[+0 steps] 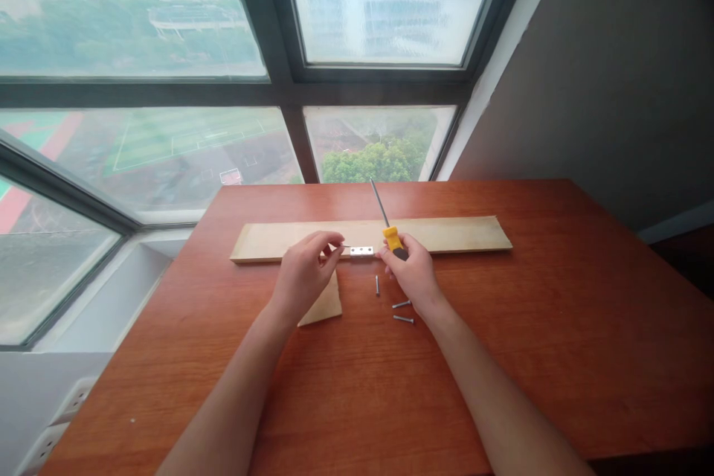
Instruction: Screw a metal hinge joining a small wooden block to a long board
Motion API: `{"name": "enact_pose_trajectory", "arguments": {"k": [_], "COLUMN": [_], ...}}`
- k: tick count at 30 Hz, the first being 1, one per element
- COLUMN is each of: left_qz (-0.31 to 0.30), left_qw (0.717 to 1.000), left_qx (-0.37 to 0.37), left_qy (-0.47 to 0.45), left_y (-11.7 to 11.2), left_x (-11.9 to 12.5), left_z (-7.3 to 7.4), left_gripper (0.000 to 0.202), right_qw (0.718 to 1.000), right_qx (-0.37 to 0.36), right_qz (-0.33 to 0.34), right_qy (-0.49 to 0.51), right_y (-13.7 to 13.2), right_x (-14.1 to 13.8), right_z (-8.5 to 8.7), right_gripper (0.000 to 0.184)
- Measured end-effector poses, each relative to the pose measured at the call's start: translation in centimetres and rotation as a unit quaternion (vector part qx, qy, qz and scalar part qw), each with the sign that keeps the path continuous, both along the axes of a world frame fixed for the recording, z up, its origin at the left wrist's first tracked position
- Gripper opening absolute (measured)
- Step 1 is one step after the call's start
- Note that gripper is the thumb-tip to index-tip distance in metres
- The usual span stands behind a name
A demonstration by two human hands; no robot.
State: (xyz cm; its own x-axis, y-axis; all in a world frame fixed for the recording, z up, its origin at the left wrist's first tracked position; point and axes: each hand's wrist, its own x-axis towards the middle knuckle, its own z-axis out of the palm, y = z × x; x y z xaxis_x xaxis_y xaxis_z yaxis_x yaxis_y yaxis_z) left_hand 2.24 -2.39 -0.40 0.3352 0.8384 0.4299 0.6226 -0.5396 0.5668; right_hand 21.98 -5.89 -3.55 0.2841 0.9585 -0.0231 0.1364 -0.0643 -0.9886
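My left hand (306, 273) pinches a thin screw (344, 245) between thumb and fingers, its tip at a small metal hinge (361, 251) on the front edge of a long pale wooden plank (446, 233). My right hand (411, 269) grips a yellow-and-black handled screwdriver (389, 229), whose shaft points up and away over the plank. Under my left hand lies a small wooden piece (325, 305). Three loose screws (402, 305) rest on the table near my right wrist.
The plank lies crosswise on a reddish-brown wooden table (558, 327) set against a large window (223, 52). A grey wall (613, 74) stands to the right. A white power strip (61, 416) sits on the sill at lower left.
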Motion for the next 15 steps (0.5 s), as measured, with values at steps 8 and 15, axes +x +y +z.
{"name": "enact_pose_trajectory", "arguments": {"k": [8,15], "left_qz": [-0.015,-0.010], "left_qw": [1.000,1.000], "left_qx": [0.004,0.001], "left_qy": [0.019,-0.011], "left_y": [0.5,0.9], "left_x": [1.2,1.8], "left_z": [-0.1,-0.6], "left_gripper": [0.011,0.012], "right_qw": [1.000,1.000], "right_qx": [0.000,0.005], "right_qz": [-0.003,-0.004], "right_qy": [0.005,0.004], "right_y": [0.1,0.1], "right_x": [-0.1,0.0], "right_z": [0.0,0.3], "right_gripper": [0.021,0.021]}}
